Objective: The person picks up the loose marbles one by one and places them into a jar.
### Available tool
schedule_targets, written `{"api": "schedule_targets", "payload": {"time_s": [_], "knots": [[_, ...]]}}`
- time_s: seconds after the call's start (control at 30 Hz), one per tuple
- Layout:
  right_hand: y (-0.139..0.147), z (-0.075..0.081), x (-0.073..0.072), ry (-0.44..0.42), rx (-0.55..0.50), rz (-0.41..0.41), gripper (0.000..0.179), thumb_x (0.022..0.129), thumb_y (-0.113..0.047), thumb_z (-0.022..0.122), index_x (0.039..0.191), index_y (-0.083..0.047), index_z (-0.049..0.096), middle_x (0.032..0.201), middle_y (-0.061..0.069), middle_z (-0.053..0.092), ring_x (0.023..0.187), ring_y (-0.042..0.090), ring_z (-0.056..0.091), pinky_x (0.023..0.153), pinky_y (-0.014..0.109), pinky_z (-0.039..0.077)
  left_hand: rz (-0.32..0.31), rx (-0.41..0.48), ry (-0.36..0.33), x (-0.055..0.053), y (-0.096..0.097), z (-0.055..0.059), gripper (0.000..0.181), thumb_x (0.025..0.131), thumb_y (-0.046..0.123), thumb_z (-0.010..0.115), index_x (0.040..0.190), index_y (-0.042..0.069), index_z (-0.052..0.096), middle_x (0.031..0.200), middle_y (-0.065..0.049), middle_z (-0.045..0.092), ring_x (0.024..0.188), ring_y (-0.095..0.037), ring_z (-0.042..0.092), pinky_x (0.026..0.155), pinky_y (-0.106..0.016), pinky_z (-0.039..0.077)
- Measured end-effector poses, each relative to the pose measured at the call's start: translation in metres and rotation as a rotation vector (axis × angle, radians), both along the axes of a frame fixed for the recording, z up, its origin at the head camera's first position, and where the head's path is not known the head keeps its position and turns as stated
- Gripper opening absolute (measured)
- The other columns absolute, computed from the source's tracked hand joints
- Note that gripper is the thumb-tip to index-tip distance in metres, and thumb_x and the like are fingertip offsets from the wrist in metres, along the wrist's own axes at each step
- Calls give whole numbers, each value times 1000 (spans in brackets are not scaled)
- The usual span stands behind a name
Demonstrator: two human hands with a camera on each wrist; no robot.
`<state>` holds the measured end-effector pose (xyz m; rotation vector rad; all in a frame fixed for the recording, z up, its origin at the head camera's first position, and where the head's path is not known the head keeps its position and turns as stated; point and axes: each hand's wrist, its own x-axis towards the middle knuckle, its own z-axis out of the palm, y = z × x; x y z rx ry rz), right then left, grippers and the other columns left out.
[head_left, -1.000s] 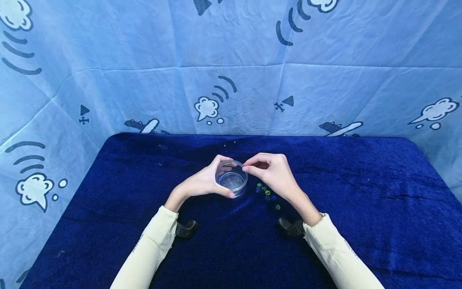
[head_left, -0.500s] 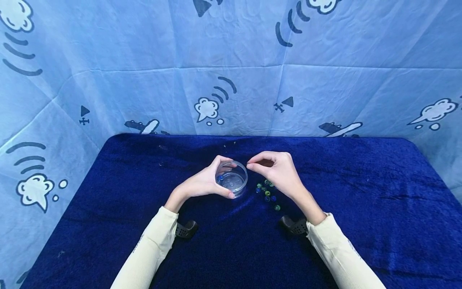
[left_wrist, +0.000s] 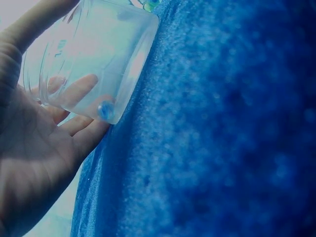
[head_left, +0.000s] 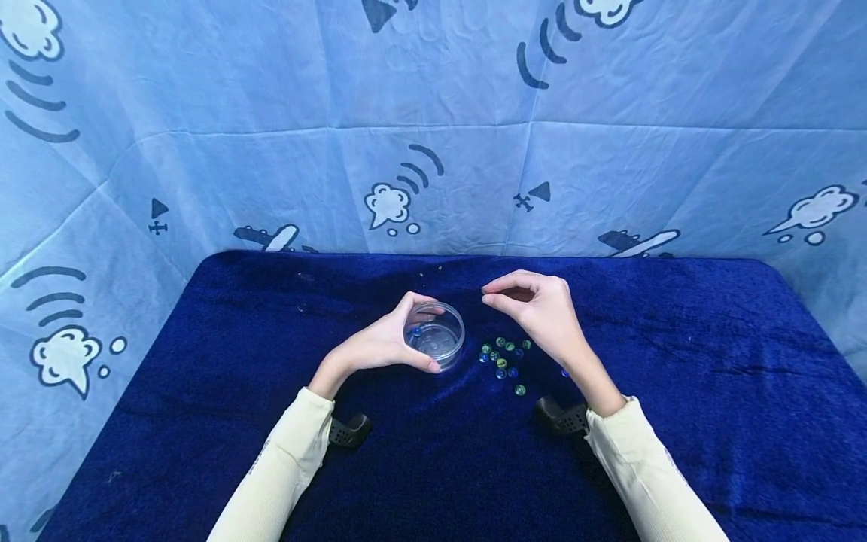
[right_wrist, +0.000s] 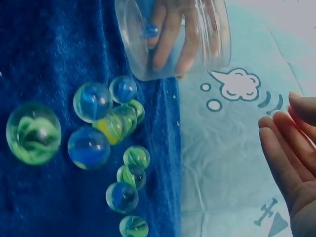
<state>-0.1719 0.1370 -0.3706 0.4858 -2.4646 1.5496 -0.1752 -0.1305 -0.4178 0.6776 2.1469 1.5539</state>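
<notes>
My left hand (head_left: pixel 386 335) grips a clear plastic jar (head_left: pixel 443 361) round its side, thumb at the front and fingers behind. The jar stands upright on the cloth, lidless. Inside, one blue marble (left_wrist: pixel 105 110) lies at the bottom by the wall near my fingers. My right hand (head_left: pixel 535 309) is raised to the right of the jar, beyond the loose marbles, with thumb and fingertips near each other and no object showing between them in the right wrist view. Several blue, green and yellow glass marbles (right_wrist: pixel 89 148) lie in a loose group right of the jar.
A single blue marble (head_left: pixel 565 373) lies apart, partly behind my right wrist. Dark blue plush cloth (head_left: pixel 433 467) covers the table, and a printed light blue curtain (head_left: pixel 474 188) hangs behind its far edge. Black camera mounts (head_left: pixel 352 430) sit under both wrists.
A blue marble has come to lie inside the jar. My right hand has drawn back from the rim, right and away from me, uncovering more marbles. The left hand stays put.
</notes>
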Motion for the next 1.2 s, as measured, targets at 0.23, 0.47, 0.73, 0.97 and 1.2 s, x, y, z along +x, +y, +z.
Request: {"api": "schedule_targets", "payload": {"time_s": [0.23,0.47,0.73,0.97,1.2], "knots": [[6,3,-2,0,-2,-23,7,88,-9,83,93,-4,82,93,9,78,78,3,70,69,15,53,3,-4,-3,-1,0,-1,91,76,12,91,147,10,35,153,-10,49,144,-25,44,119,-42,35],[9,4,-2,-10,-8,-28,9,88,-12,84,93,-4,82,93,10,78,79,4,71,70,15,53,7,-8,-6,0,0,-1,91,76,13,91,148,11,35,154,-9,49,144,-25,44,118,-43,35],[12,4,-3,-10,4,-44,8,88,-11,84,92,-4,82,91,9,78,77,2,70,68,15,53,7,-6,-7,0,0,-1,91,76,11,91,148,10,35,153,-9,49,144,-25,45,118,-42,35],[14,5,-3,-21,7,-49,10,88,-14,84,93,-5,82,92,10,78,77,0,69,68,15,52,11,-4,-2,0,0,-1,92,75,11,91,148,9,35,153,-10,49,144,-25,45,118,-42,35],[18,5,-4,-28,20,-57,12,88,-15,84,94,-4,82,94,10,78,77,0,69,69,15,52,5,1,-4,1,1,-1,93,75,9,91,148,9,34,152,-10,50,143,-24,45,118,-41,36]]}}
